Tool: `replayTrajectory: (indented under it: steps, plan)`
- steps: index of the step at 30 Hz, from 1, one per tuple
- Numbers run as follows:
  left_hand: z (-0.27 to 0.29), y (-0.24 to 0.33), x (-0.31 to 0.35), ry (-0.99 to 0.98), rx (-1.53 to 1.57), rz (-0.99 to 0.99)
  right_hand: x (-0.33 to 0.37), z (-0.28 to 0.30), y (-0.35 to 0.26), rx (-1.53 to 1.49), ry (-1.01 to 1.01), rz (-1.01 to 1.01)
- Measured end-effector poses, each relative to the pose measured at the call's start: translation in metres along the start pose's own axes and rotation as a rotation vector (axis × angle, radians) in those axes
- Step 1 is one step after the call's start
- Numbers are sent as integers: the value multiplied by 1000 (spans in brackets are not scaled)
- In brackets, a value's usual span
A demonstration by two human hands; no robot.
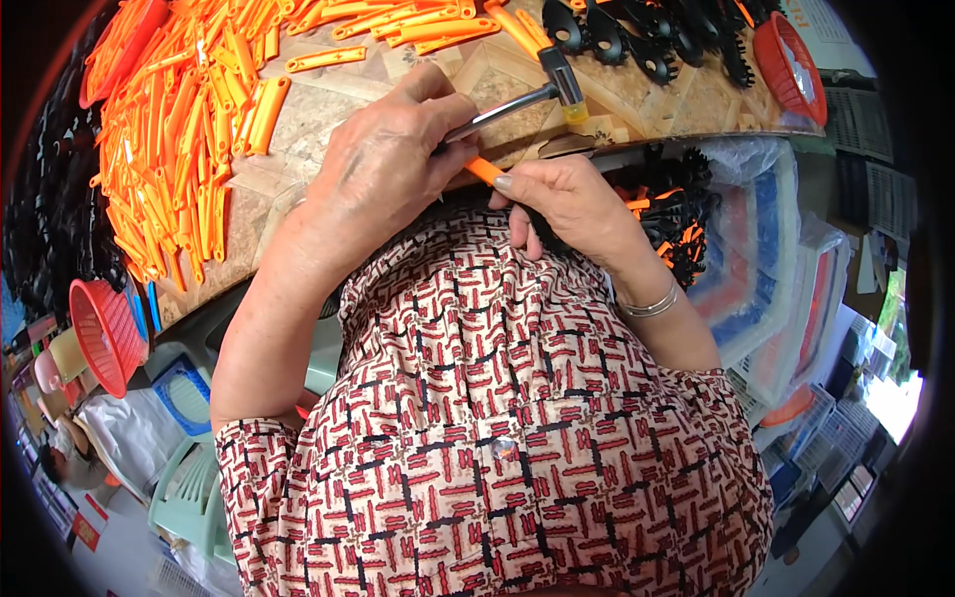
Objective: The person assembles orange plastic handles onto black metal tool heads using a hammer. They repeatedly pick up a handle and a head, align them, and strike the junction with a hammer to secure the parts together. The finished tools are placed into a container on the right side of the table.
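Note:
My left hand (398, 139) is closed around the grip of a small hammer (507, 106). Its metal shaft points right, and the dark head with a yellow face (563, 85) rests over the table's edge. Just below the shaft, my right hand (562, 204) pinches an orange plastic handle (484, 170), whose other end reaches my left fingers. Something black shows under my right hand; whether it joins the handle is hidden. Many loose orange handles (169, 149) are heaped on the table at the left. Black plastic utensil heads (607, 40), some slotted, lie at the far right.
A patterned table (328, 95) curves across the front. Red baskets (107, 338) (791, 75) stand at its left and right ends. Below its right edge are black-and-orange utensils (676, 224) beside plastic-covered blue crates (746, 259). A pale green chair (189, 493) stands at lower left, near another person (75, 458).

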State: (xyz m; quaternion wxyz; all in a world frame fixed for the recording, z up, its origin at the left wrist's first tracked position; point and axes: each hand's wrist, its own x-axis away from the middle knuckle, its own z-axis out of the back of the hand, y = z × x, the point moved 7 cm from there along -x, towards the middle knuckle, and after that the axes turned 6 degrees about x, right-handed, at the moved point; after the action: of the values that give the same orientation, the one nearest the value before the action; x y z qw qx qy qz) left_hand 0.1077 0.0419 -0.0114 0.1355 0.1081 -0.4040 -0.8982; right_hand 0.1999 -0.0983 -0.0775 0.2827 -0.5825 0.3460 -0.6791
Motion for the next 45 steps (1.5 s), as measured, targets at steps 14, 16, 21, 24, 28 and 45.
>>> replayTrajectory:
  steps: [14,16,21,24,28,45]
  plan:
    - [71,4,59,550,488,233,-6,-13,12,-130,92,-63]
    - [76,14,85,656,488,115,-5,-14,10,-151,70,-33]
    - [19,4,92,103,-525,151,-5,-16,8,-116,59,-4]
    - [40,15,97,420,-283,28,-4,-18,8,-128,41,-10]
    - [43,23,107,429,-325,-84,-4,-17,9,-184,57,-16]
    - [51,-66,70,533,423,483,88,163,-59,1337,783,198]
